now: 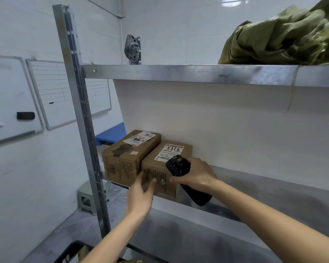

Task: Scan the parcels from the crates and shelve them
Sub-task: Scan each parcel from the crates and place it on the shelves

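Two brown cardboard parcels stand side by side at the left end of the metal shelf. The left parcel carries a white label on top. The right parcel has a barcode label marked with handwritten digits. My left hand touches the front face of the right parcel with straight fingers. My right hand grips a black handheld scanner, its head over the parcel's top right corner, close to the label.
An upright steel post frames the rack's left side. An olive green sack lies on the shelf above. A black crate sits at the bottom left. Whiteboards hang on the left wall; a small stool stands on the floor.
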Available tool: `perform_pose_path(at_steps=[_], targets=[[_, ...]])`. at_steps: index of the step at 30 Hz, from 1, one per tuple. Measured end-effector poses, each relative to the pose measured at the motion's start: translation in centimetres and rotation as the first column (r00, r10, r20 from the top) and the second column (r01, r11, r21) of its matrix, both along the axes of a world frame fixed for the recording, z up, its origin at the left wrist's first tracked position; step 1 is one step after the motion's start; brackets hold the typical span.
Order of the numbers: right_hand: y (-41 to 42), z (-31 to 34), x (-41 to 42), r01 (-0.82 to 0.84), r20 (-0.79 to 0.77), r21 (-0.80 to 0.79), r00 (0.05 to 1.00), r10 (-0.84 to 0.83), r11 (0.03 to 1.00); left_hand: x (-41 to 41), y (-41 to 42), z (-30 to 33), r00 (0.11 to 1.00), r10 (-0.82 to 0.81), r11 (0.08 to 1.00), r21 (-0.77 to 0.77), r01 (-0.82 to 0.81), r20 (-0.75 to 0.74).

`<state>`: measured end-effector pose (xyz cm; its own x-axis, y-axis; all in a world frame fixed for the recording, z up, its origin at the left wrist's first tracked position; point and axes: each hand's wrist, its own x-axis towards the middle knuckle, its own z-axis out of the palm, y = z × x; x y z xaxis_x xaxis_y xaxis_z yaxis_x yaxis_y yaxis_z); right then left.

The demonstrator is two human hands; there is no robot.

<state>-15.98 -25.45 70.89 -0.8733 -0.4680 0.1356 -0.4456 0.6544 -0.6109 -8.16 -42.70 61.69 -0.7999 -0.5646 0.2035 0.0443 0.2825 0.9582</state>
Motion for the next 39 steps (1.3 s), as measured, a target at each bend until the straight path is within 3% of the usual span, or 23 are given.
perform_pose_path(at_steps=[13, 23, 29, 39], targets=[[1.2, -0.6, 1.4, 0.005, -0.059, -0.024, 0.998, -0.006, 1.0, 1.1, -0.6, 0.3, 0.998, 0.014, 0.999, -0.037, -0.011, 0.06], [1.2, 1.1, 7.2, -0.019, -0.19, -0.003, 0.982, 0.018, 1.0, 8.2, -2.0, 2.2, 0.993, 0.109, 0.985, -0.142, -0.1, 0.056], [-1.8, -0.2, 14.0, -0.232, -0.13, 0.001, 0.964, 0.23, 0.973, 17.9, -4.4, 1.3, 0.95, 0.312, 0.932, -0.204, -0.299, 0.032], [-12.1, -14.2, 28.8, -0.554, 0.088, 0.092, 0.832, 0.547, 0.828, 41.1, -9.5, -11.9, 0.77, 0.607, 0.794, -0.164, -0.585, 0.193]])
